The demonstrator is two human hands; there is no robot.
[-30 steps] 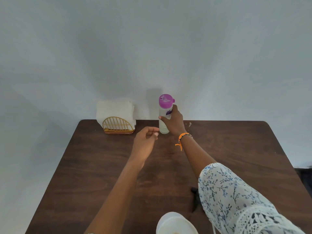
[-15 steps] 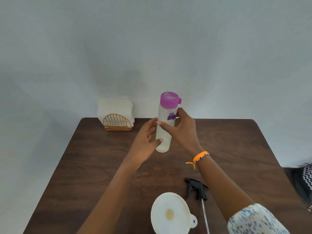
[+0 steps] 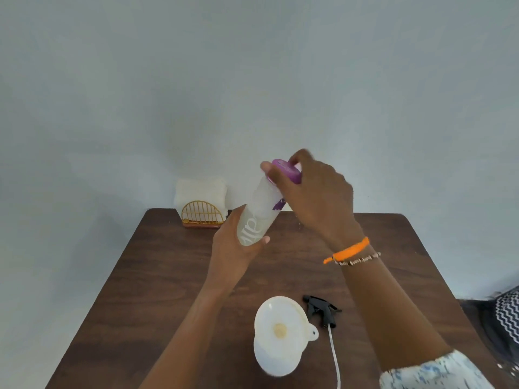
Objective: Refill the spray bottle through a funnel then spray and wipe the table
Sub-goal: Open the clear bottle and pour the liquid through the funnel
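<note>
A frosted clear bottle (image 3: 257, 217) with a purple lid (image 3: 287, 170) is held tilted in the air above the brown table (image 3: 157, 276). My left hand (image 3: 233, 248) grips the bottle's lower body from below. My right hand (image 3: 314, 192) curls over the purple lid. Near the table's front, a white funnel (image 3: 278, 332) sits in the mouth of a white bottle that it mostly hides. The black spray head (image 3: 321, 308) with its clear dip tube lies on the table just right of the funnel.
A gold wire holder with white napkins (image 3: 200, 203) stands at the table's back left edge against the pale wall. A patterned cloth (image 3: 505, 318) shows off the table at the right.
The bottle has been lifted off the table and tilted. My left hand has taken hold of its lower body, and my right hand has shifted from the body up onto the lid.
</note>
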